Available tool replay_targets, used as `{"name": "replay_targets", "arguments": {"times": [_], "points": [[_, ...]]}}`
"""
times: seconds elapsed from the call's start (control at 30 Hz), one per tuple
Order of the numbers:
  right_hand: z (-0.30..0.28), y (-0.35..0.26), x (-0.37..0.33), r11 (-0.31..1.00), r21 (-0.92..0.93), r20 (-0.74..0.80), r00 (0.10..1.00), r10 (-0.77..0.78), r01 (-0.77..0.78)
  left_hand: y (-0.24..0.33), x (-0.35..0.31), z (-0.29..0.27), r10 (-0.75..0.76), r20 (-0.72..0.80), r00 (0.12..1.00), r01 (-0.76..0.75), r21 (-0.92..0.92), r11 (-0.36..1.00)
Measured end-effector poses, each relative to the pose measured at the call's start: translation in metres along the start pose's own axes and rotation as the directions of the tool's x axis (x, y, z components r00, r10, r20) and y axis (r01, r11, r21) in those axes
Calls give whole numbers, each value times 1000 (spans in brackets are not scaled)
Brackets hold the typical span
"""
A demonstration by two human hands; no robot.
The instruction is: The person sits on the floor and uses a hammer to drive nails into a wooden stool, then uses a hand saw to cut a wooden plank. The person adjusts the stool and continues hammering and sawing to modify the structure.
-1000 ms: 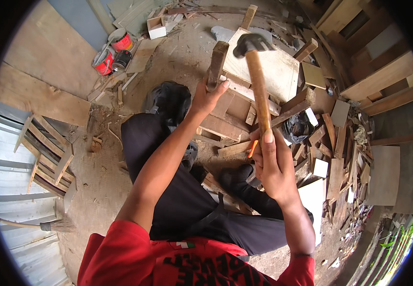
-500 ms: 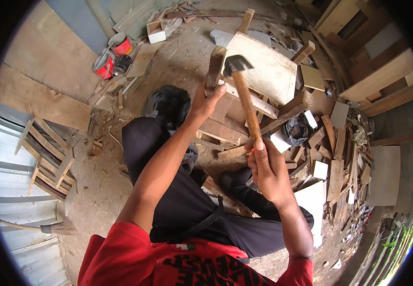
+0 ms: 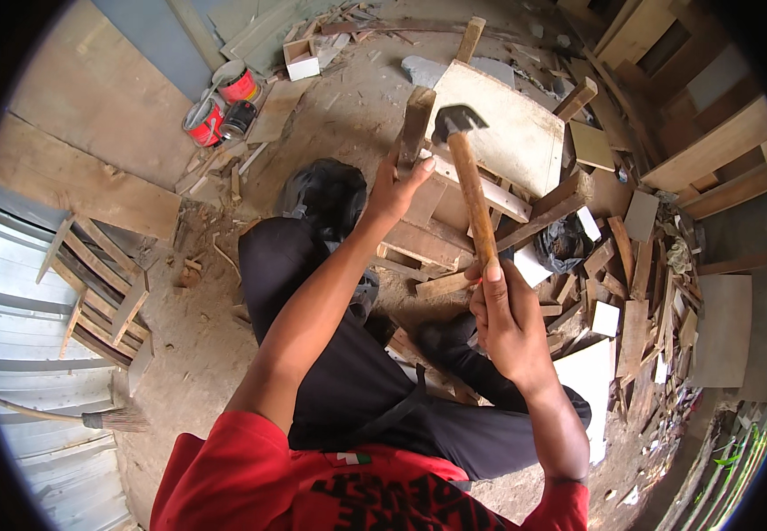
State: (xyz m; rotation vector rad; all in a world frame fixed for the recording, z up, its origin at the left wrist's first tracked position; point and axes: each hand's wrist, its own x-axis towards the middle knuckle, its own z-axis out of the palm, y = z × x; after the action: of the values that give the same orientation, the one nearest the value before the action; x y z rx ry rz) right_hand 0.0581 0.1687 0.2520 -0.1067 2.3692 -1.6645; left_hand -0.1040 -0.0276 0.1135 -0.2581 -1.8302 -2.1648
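In my right hand [image 3: 509,319] is a hammer, its fingers wrapped low on the wooden handle [image 3: 474,199]. The dark metal hammer head [image 3: 460,119] is raised in front of the wooden piece. My left hand [image 3: 394,190] grips a wooden leg [image 3: 415,128] at the near left corner of that piece, thumb pointing right along a pale rail [image 3: 490,193]. The piece looks like a small stool or table frame, with a whitish board [image 3: 512,124] and other legs [image 3: 469,40] sticking out at its corners. Whether the hammer head touches anything cannot be told.
Wood offcuts [image 3: 631,336] lie heaped on the right, beside a black plastic bag [image 3: 560,243]. Another black bag [image 3: 323,195] sits by my knee. Red paint cans [image 3: 202,122] stand at far left. Slatted wooden pieces [image 3: 100,283] and a broom [image 3: 114,420] are on the left.
The whole view has shifted a little, so everything sits slightly farther right. Both grips and the raised hammer look nearly the same.
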Motion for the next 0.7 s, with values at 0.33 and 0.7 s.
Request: {"name": "replay_targets", "arguments": {"times": [0.33, 0.7], "points": [[2, -1, -2, 999, -12, -6, 999, -46, 46, 3, -2, -1, -15, 27, 1000, 15, -2, 1000], [-5, -5, 0, 978, 185, -6, 995, 102, -100, 11, -3, 1, -61, 8, 998, 61, 37, 997]]}}
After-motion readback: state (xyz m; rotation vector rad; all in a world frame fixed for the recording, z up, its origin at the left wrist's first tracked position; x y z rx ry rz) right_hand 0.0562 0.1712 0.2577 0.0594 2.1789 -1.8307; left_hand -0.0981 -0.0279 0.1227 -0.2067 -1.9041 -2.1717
